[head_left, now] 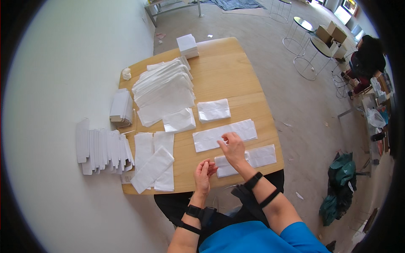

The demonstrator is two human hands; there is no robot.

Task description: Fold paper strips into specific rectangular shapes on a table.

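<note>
A long folded white sheet (261, 157), thin as paper or film, lies at the table's near right edge. My left hand (203, 176) is at its left end, thumb and fingers drawn together; whether they grip anything is too small to tell. My right hand (233, 148) is over the gap between that sheet and another long white sheet (206, 140) just beyond it. Its fingers are curved, thumb apart, and nothing shows between them. Farther off lie two shorter folded white pieces, one on the right (214, 110) and one on the left (179, 120).
A fanned stack of white sheets (164, 90) covers the table's far left. White box stacks stand behind it (187, 45) and by the wall (121, 105). Flat white cartons (103, 149) line the left edge beside white strips (154, 166). A person (367, 59) sits far right.
</note>
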